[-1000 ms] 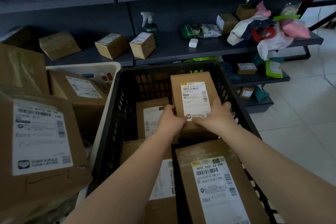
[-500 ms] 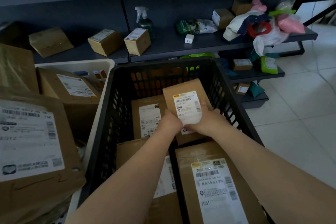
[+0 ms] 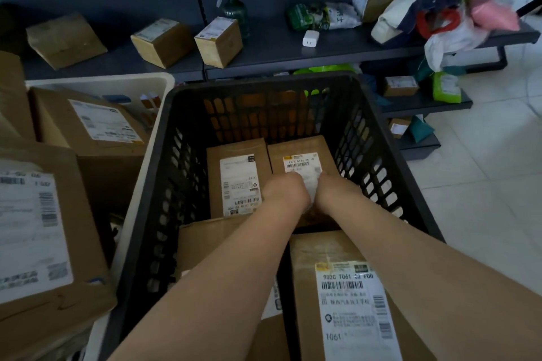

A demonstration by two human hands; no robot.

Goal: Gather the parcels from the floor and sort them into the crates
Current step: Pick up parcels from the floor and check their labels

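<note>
Centrally, the black crate (image 3: 164, 173) fills the middle of the view and serves as the landmark; behind it runs a dark shelf unit (image 3: 293, 50), carrying three brown boxes to the far left of the crate's back wall, a green spray bottle (image 3: 234, 9) above that wall, a white plug (image 3: 310, 38) and a heap of bags (image 3: 445, 17) toward the crate's far right; left of the crate, touching its side, stands a white crate (image 3: 99, 83) packed with large labelled cartons, the nearest carton (image 3: 38, 231) bulking at the crate's near left; right of the crate lies pale tiled floor (image 3: 484, 199); inside the crate, a long labelled parcel (image 3: 346, 302) lies at the near right, another brown parcel (image 3: 211, 240) at the near left under the left forearm, and a flat parcel (image 3: 237, 179) rests on the bottom at the far left; just beside it, at the crate's far right on the bottom, sits the small parcel (image 3: 299, 158), label up; both hands reach down into the crate onto this small parcel; the left hand (image 3: 286, 189) grasps its near left edge with curled fingers, and the right hand (image 3: 333, 189) clasps its near right edge likewise, the white label showing between the two.
</note>
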